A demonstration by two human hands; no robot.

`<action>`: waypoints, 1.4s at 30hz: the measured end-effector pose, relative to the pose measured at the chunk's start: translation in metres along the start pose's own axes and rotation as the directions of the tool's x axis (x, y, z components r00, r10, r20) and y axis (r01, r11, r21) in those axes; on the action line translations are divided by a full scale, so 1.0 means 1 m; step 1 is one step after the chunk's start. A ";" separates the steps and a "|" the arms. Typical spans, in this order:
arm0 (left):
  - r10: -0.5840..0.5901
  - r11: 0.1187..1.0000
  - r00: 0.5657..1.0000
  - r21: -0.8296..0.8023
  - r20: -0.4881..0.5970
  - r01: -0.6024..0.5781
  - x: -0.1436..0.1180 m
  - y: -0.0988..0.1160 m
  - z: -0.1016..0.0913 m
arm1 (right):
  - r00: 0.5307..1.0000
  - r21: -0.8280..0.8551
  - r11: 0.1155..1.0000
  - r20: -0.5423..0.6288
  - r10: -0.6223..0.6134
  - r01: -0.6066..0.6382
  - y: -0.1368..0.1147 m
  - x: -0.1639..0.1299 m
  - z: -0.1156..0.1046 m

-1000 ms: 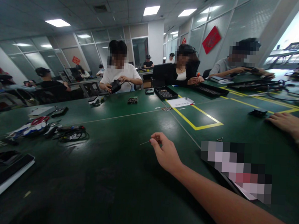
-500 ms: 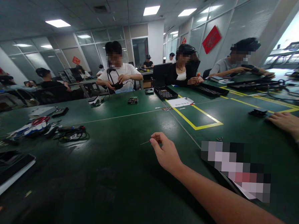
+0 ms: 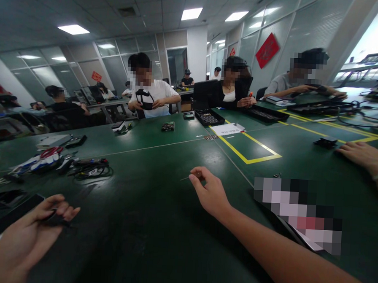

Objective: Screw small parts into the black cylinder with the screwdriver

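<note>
Head view: the right hand point(image 3: 210, 193) reaches out over the dark green table mat point(image 3: 146, 232), fingers pinched shut on a thin pale pin-like stick point(image 3: 187, 177). The stick lies nearly level, its long axis running left and slightly down from the fingertips, free end pointing left. Bare mat lies open all round it; the yellow tape rectangle point(image 3: 248, 155) sits well apart to the right. The left hand point(image 3: 34, 230), low left, curls loosely closed around a small dark object point(image 3: 55, 220) near the black flat device point(image 3: 4, 216).
</note>
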State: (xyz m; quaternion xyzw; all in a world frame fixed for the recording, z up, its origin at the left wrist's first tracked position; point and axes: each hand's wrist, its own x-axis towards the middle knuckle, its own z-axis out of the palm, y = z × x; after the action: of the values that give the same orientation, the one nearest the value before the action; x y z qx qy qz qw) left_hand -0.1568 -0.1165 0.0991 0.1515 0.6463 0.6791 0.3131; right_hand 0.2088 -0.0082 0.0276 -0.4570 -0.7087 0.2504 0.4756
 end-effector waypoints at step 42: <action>0.380 0.627 0.427 0.111 0.820 -0.771 -0.040 -0.126 0.176 | 0.990 0.010 0.994 -0.091 -0.107 0.108 -0.002 -0.005 -0.001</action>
State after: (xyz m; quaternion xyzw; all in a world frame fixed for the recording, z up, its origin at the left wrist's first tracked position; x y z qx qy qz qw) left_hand 0.0095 -0.0072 0.0055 0.7005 0.5097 0.4421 0.2327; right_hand 0.2093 -0.0136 0.0275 -0.4254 -0.7082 0.2090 0.5233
